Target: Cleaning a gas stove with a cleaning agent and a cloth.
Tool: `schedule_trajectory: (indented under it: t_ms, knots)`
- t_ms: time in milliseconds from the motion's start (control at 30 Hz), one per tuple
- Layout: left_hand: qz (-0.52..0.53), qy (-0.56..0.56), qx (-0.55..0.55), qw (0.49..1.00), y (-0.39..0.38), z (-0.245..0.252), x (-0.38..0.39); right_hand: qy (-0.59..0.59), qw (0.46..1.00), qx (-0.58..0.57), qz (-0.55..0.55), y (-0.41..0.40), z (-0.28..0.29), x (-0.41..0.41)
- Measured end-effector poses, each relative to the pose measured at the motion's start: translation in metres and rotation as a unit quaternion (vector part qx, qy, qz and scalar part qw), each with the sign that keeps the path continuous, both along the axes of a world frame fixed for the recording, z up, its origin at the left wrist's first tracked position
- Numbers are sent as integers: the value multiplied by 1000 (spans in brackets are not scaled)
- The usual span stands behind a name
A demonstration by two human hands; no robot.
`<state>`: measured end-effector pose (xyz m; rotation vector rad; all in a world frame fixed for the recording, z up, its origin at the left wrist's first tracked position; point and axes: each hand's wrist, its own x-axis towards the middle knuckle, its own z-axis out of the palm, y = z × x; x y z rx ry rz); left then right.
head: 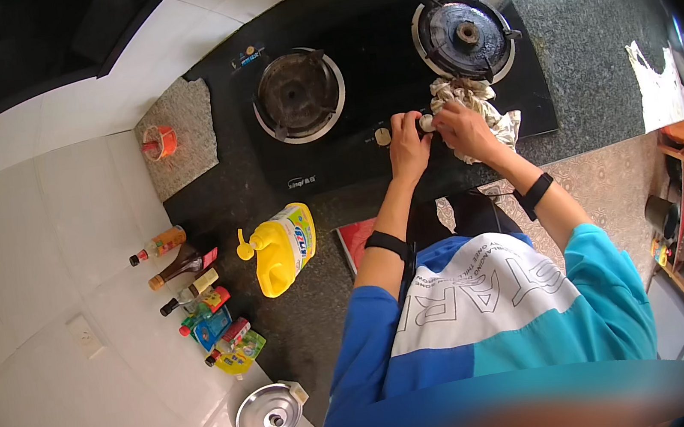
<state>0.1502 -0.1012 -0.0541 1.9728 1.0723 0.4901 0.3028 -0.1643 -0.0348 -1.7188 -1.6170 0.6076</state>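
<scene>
A pale round control knob (427, 123) on the black glass gas stove (384, 65) lies between my two hands. My left hand (409, 147) is bent beside it, with thumb and forefinger against the knob's left side. From the right, the curled fingers of my right hand (466, 134) meet at the same knob. A crumpled, stained cream cloth (502, 124) spreads over the glass behind and under my right hand, up to the right burner (466, 35). Just left of my left hand is a second knob (382, 137).
The left burner (298, 95) has metal pan supports. A yellow pump bottle (282, 250) stands on the dark stone counter (289, 350), near several sauce bottles (184, 267) along the tiled wall. An orange container (160, 143) occupies the back corner; a metal lid (269, 415) is nearer.
</scene>
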Motion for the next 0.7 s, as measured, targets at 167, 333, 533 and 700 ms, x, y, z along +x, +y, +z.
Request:
schedule_trajectory:
  t_ms: [167,333,533,700]
  knots:
    - [1,-18,23,1000,2,-7,2,-15,999,22,-20,8,6,-6]
    - [-7,-31,11,999,1,-13,0,-47,999,15,18,1,7,0]
    - [-24,-21,-32,999,1,-7,-1,-57,996,16,63,-5,9,-3]
    - [-26,-32,-27,999,1,-3,2,-39,998,45,23,5,2,-2]
